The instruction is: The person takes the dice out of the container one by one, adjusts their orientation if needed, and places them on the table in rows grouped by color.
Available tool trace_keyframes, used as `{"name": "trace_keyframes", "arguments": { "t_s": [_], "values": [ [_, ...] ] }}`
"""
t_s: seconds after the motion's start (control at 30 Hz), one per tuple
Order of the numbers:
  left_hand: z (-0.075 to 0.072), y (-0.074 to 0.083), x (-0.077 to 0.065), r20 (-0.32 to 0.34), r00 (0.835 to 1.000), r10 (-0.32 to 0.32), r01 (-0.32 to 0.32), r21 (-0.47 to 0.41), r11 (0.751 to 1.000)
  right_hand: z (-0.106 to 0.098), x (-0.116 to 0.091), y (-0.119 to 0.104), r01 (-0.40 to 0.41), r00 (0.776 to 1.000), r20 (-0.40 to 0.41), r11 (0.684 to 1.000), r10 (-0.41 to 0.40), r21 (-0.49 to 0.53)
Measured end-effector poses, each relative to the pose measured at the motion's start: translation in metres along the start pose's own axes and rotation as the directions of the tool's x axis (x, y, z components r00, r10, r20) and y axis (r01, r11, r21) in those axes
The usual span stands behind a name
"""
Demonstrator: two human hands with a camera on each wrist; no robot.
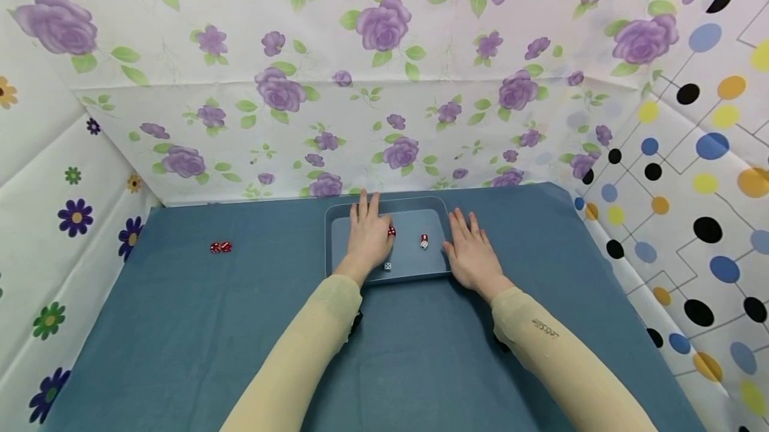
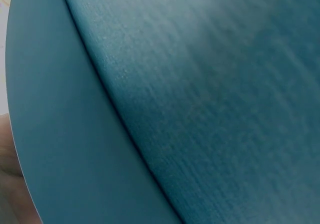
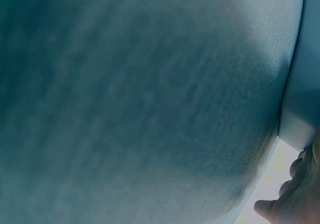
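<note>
My left hand [image 1: 368, 237] is over the blue tray [image 1: 408, 278], pinching a red die [image 1: 392, 231] between thumb and index finger, with the other fingers stretched towards the back rim. Flat beside the tray's right side lies my right hand [image 1: 474, 255], its fingers straight and its thumb at the rim. Inside the tray, a red die [image 1: 424, 237] sits right behind a white die [image 1: 424, 245]. Another white die [image 1: 387, 266] is near the front wall. Both wrist views show mostly cloth and the tray's outer wall, with only part of each hand at the edge.
Two red dice [image 1: 225, 246] sit side by side on the blue tablecloth [image 1: 270, 325], well left of the tray. A flowered sheet [image 1: 336, 131] rises just behind the tray, and patterned sheets hang at both sides.
</note>
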State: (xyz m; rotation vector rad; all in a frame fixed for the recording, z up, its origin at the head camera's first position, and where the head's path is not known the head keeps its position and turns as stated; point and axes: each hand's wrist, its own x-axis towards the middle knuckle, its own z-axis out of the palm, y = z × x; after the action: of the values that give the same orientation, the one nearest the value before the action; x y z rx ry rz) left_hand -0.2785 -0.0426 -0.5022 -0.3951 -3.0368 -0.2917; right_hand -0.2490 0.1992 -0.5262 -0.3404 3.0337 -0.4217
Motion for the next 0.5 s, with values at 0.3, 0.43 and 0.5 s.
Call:
{"name": "trace_keyframes", "arguments": {
  "t_s": [0.3,0.43,0.5],
  "values": [
    [-0.0004,0.0003,0.0004,0.014,1.0,0.0,0.0,-0.015,1.0,0.0008,-0.0003,0.0002,0.003,1.0,-0.009,1.0,-0.003,0.011],
    [0.0006,-0.0016,0.0003,0.012,1.0,0.001,-0.001,-0.026,1.0,0.0015,-0.0002,0.0007,0.002,1.0,-0.008,1.0,-0.002,0.015],
    [0.0009,-0.0026,-0.0003,0.009,1.0,0.001,-0.001,-0.037,0.999,0.0016,-0.0001,0.0011,0.001,1.0,-0.005,1.0,-0.001,0.016]
  ]
}}
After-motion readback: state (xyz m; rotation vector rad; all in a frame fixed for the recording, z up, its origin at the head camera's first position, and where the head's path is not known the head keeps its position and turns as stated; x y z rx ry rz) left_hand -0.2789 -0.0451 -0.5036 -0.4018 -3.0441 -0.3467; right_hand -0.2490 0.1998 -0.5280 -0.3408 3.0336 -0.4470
